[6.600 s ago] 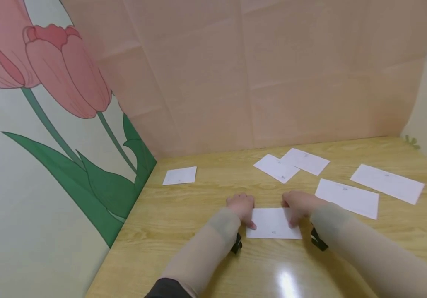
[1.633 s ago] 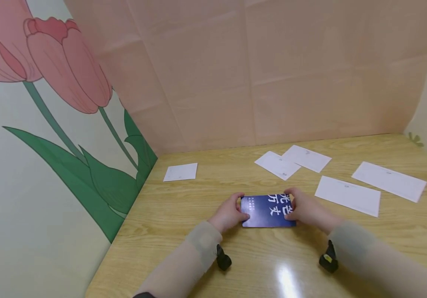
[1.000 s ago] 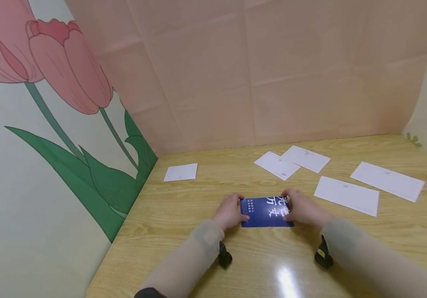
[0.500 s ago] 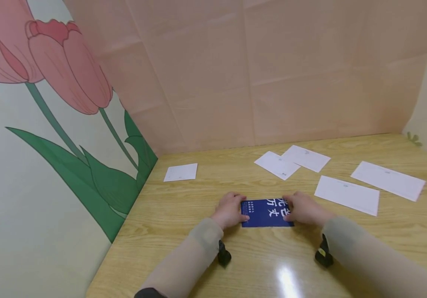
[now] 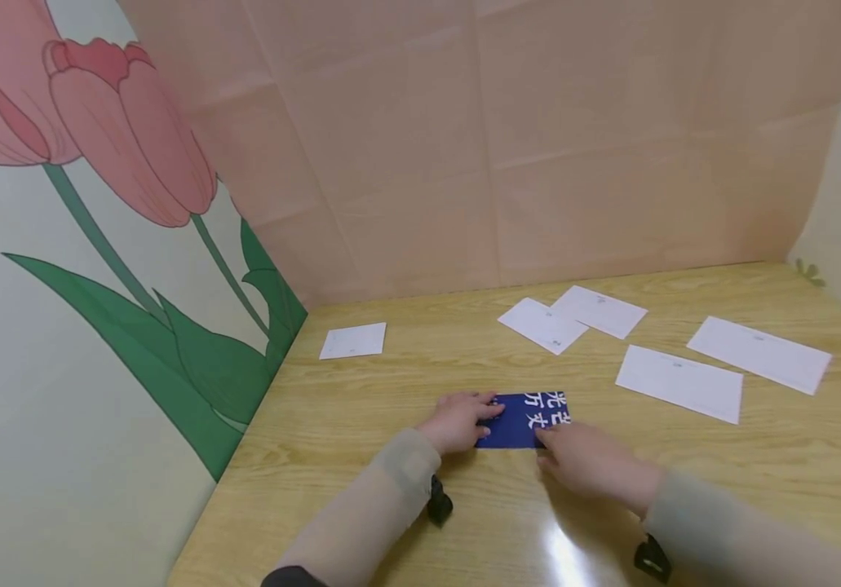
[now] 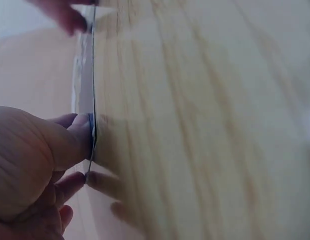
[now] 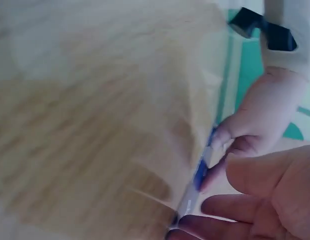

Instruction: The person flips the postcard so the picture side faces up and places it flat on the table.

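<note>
A dark blue card (image 5: 511,422) with large white characters lies on the wooden table, long side toward me. My left hand (image 5: 453,424) rests over its left end, fingers stretched across the face and thumb near the close edge. In the left wrist view, that thumb (image 6: 77,135) is right at the card, which shows nearly edge-on. At the card's near right part, my right hand (image 5: 592,461) touches with its fingertips. The right wrist view shows the right hand (image 7: 267,197) with extended fingers, and the card's blue end (image 7: 200,172) beneath the left hand.
White cards with small print lie further back: one card (image 5: 352,341) at left, two overlapping ones (image 5: 543,326) behind the blue card, and two longer ones (image 5: 679,383) at right. A pink cloth (image 5: 391,163) hangs behind the table (image 5: 361,456), a tulip-print wall (image 5: 97,326) at left.
The earlier white-faced card position now shows the blue face. My right hand has left the card's right end for its near edge; the left fingers have slid inward over its face.
</note>
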A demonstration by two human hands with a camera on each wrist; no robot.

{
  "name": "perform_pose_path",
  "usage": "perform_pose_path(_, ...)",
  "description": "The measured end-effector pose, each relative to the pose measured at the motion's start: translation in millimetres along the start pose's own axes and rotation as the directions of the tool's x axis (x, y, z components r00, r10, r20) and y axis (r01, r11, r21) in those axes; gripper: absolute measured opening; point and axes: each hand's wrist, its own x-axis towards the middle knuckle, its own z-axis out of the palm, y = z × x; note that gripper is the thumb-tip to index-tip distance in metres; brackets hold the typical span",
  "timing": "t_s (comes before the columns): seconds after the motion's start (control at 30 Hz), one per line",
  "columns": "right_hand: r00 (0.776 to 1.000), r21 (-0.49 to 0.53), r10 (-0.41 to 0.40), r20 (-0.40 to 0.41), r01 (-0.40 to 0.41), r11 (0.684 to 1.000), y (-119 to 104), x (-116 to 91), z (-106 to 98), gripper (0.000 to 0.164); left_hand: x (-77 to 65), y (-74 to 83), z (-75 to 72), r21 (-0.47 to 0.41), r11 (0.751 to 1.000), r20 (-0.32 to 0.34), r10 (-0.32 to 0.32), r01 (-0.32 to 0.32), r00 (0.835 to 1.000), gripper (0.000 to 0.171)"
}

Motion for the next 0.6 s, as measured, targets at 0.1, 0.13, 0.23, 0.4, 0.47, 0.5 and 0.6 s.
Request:
perform_pose_path(0.1,1.0,-0.011,0.011,-0.011,-0.011,1.0,-0.8,-2.0,2.6,0.044,-5.3,3.4,-0.5,0.087,0.996,-0.001,0.021,-0.02,1.0,0.048)
perform_pose_path(0.13,1.0,-0.021,0.014,-0.017,-0.014,1.0,1.1,-1.2,3.0,0.043,-7.7,4.6,-0.4,0.119,0.993,-0.004,0.028,-0.027,1.0,0.048)
perform_pose_path(0.23,1.0,-0.048,0.01,-0.028,-0.012,0.999,8.7,3.1,2.3,0.039,-17.1,8.9,-0.1,0.165,0.985,-0.001,0.04,-0.039,0.999,0.049)
perform_pose_path(0.4,1.0,-0.066,0.009,-0.022,-0.011,0.998,19.5,9.8,0.1,0.038,-33.2,16.3,1.2,0.19,0.977,0.007,0.094,-0.093,0.996,0.048)
perform_pose_path(0.47,1.0,-0.067,0.006,-0.018,-0.007,0.998,20.9,11.4,-1.4,0.038,-38.0,19.0,3.7,0.215,0.968,0.006,0.129,-0.127,0.992,0.049)
perform_pose_path(0.5,1.0,-0.068,0.0,-0.016,-0.001,0.998,21.5,12.4,-2.0,0.038,-40.3,20.2,5.0,0.223,0.964,0.004,0.146,-0.143,0.989,0.049)
perform_pose_path(0.6,1.0,-0.067,-0.027,0.007,0.028,0.997,23.9,16.0,-3.9,0.043,-46.0,25.1,7.4,0.247,0.95,0.015,0.195,-0.192,0.981,0.052)
